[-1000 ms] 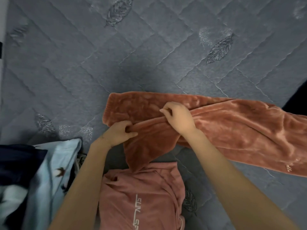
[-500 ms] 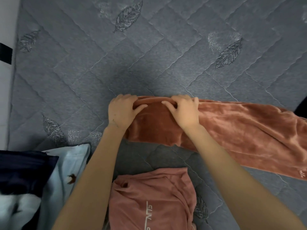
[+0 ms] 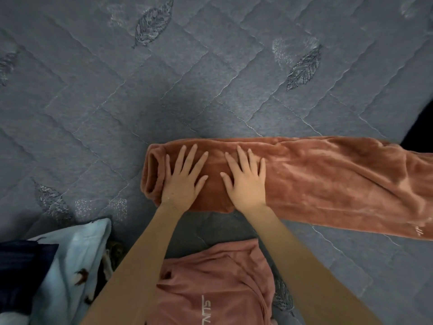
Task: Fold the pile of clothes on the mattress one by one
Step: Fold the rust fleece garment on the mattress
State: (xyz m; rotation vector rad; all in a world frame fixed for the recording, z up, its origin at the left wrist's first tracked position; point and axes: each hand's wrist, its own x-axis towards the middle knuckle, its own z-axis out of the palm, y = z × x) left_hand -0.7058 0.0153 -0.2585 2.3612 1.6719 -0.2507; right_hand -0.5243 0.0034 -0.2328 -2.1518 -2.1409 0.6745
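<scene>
A rust-coloured fleece garment (image 3: 328,179) lies folded lengthwise across the grey quilted mattress (image 3: 164,90), running from the middle to the right edge of view. My left hand (image 3: 182,179) lies flat with spread fingers on its left end, beside the rolled edge. My right hand (image 3: 246,181) presses flat on the fleece just to the right of it. Both palms face down and hold nothing.
A pink shirt with white lettering (image 3: 218,285) lies close to me between my forearms. A pile of light blue and dark navy clothes (image 3: 46,273) sits at the lower left. The mattress's dark edge (image 3: 419,130) shows at the right.
My hands carried the fleece's near edge away from me, laid it over the far half, let go and now lie flat on top with fingers spread.
</scene>
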